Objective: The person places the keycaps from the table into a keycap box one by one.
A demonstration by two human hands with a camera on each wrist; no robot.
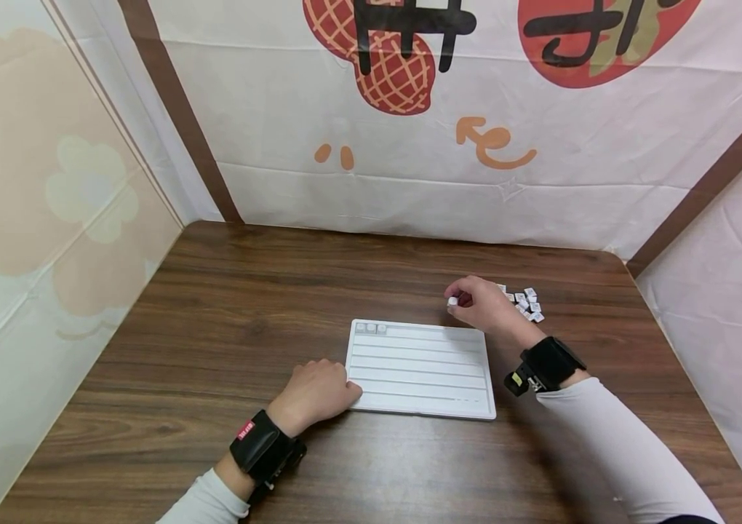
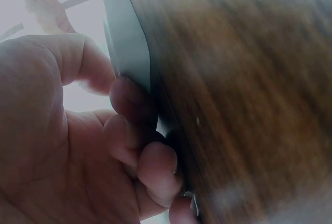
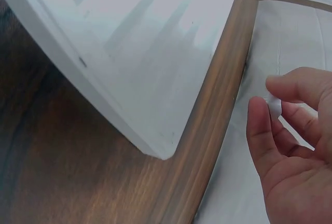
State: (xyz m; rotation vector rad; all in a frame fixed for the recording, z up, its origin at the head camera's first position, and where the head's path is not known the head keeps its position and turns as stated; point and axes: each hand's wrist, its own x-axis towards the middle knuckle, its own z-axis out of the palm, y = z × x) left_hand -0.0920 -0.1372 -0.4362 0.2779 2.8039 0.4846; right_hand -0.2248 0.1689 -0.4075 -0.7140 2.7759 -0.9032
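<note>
The table (image 1: 246, 306) carries the board (image 1: 420, 371), whose left edge the left hand (image 1: 318, 393) grips by the near left corner, while the right hand (image 1: 489, 309) holds a narrow pinch near the board's far right corner. Beyond that corner lies a partly hidden pile (image 1: 535, 307) of loose pieces. Just 3 tiles (image 1: 371, 329) sit in the board's far left corner, so the work seems barely begun, with the pile and 1 pinched tile (image 1: 452, 301) still off the board.
</note>
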